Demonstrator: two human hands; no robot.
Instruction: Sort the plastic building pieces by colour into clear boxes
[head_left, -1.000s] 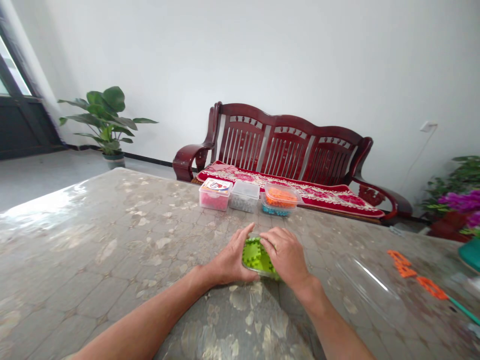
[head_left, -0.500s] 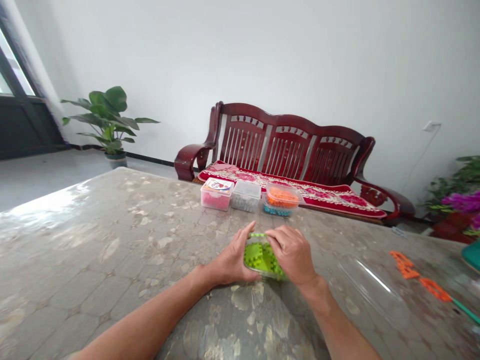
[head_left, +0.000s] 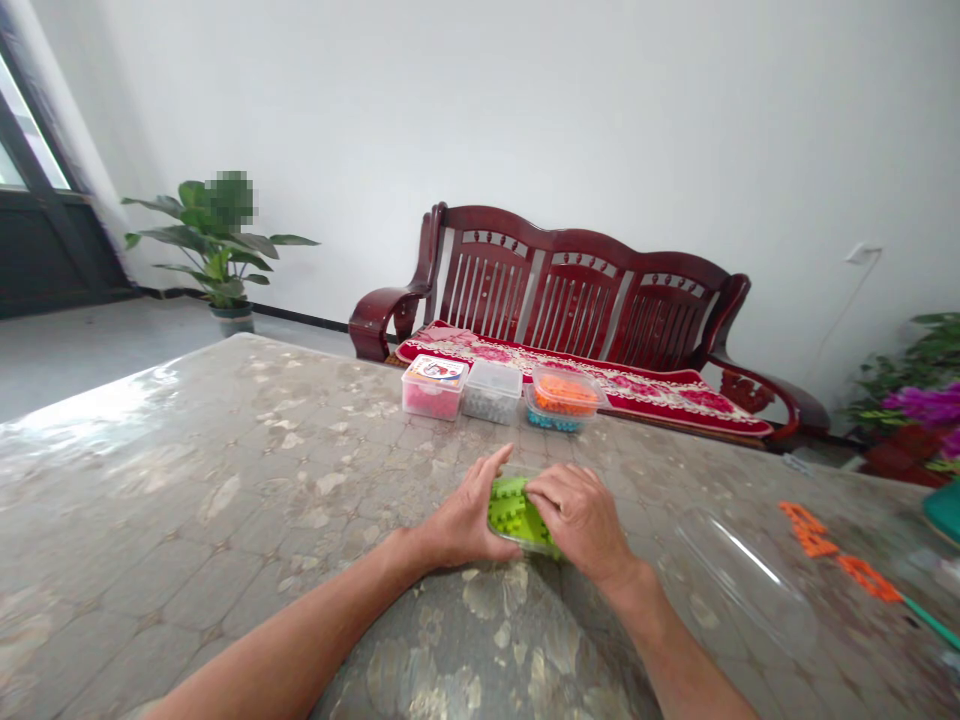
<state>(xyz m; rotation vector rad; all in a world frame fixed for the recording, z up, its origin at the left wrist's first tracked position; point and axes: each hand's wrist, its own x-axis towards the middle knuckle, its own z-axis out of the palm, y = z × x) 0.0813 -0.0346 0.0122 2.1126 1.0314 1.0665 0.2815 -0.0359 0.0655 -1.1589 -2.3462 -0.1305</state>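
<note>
A clear plastic box [head_left: 525, 548] full of flat lime-green pieces with toothed edges stands on the table in front of me. My left hand [head_left: 471, 515] grips its left side, thumb toward me and fingers round the far side. Over the right part of the box, my right hand [head_left: 581, 515] is closed, fingertips pinching the end of a green toothed piece [head_left: 510, 487] at the top of the pile. The hand covers the box's right side. To the right lies a clear lid [head_left: 746, 580], flat on the table.
At the table's far edge stand a box with pink pieces [head_left: 433, 400], one with grey pieces [head_left: 491, 403], and an orange-filled box [head_left: 562, 392] stacked on a blue-filled one [head_left: 553, 420]. Joined orange pieces [head_left: 810, 530] lie at the right. A wooden bench [head_left: 577, 290] stands behind.
My right hand has moved down and slightly toward me with the green piece, which is lower, among the others in the box. My left hand stays on the box.
</note>
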